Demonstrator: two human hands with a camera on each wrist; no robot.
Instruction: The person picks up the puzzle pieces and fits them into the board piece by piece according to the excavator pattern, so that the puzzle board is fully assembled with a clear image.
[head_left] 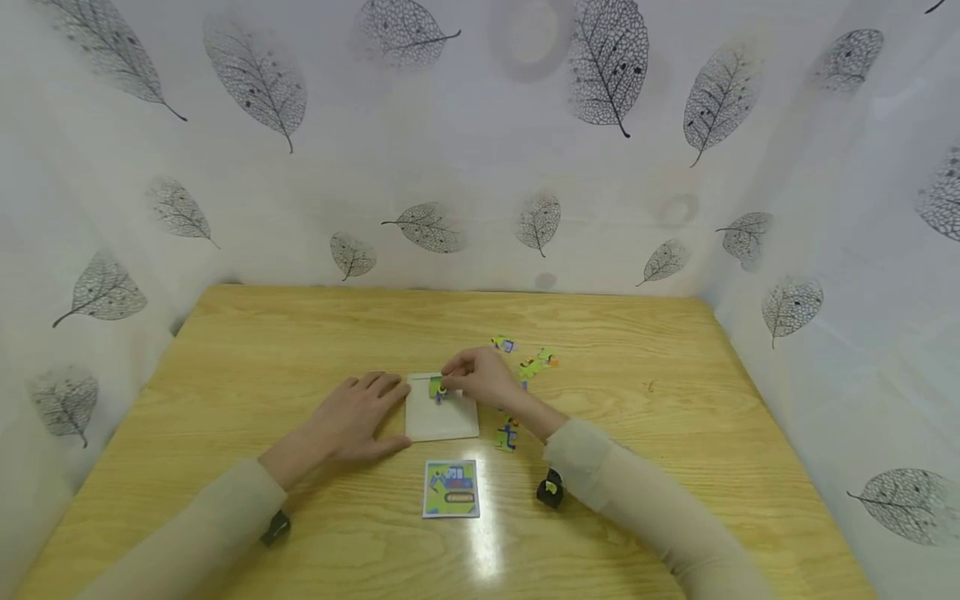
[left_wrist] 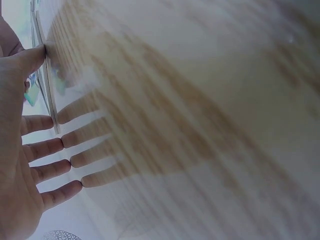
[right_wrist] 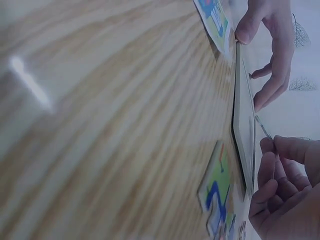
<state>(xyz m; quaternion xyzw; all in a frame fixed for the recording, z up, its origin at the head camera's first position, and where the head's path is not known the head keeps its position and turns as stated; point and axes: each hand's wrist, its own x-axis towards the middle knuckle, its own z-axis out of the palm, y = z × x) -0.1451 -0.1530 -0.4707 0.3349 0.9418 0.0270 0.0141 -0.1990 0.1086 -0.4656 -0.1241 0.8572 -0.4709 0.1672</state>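
Observation:
A square white board point(head_left: 442, 423) lies on the table in the middle of the head view. My right hand point(head_left: 483, 379) pinches a green jigsaw puzzle piece point(head_left: 437, 388) between thumb and forefinger over the board's upper part. In the right wrist view this piece point(right_wrist: 264, 128) is tilted, its lower edge close to the board; whether it touches is hard to tell. With fingers extended, my left hand point(head_left: 356, 421) rests at the board's left edge, thumb at the near corner. The left wrist view shows those fingertips point(left_wrist: 72, 189) on the tabletop, the thumb against the board's side.
Several loose puzzle pieces point(head_left: 507, 437) lie right of the board, partly hidden by my right forearm. In front of the board is a picture card point(head_left: 451, 489) with a blue excavator on green. Leaf-patterned curtains point(head_left: 480, 167) surround the wooden table point(head_left: 337, 533).

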